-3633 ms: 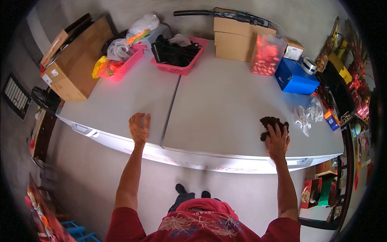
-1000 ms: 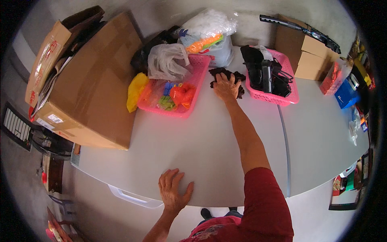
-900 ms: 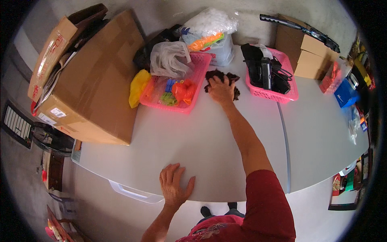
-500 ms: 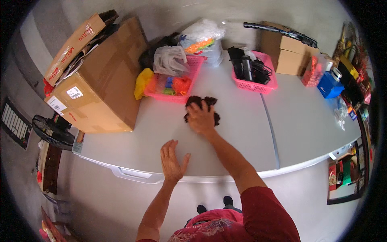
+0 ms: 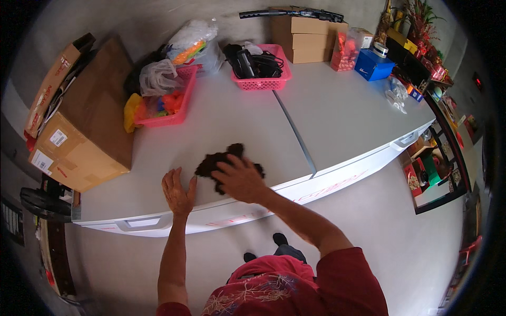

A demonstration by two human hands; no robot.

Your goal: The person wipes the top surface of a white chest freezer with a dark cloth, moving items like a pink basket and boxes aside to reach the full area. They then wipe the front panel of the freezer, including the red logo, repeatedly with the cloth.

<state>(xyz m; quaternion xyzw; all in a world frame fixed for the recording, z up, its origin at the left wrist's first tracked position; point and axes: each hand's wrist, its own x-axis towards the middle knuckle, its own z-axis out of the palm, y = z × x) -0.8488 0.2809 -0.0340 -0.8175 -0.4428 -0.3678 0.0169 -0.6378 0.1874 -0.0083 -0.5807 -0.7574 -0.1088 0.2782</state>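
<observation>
I see my right hand [image 5: 240, 179] pressed down on a dark brown rag [image 5: 217, 162], fingers spread over it rather than clenched, near the front edge of the grey bench [image 5: 337, 116]. My left hand [image 5: 177, 190] lies flat and open on the bench just beside the rag, holding nothing. Farther back stand a pink basket of colourful toys [image 5: 164, 105], a second pink basket with black gear [image 5: 261, 66], and a large cardboard box [image 5: 87, 131] at the left.
</observation>
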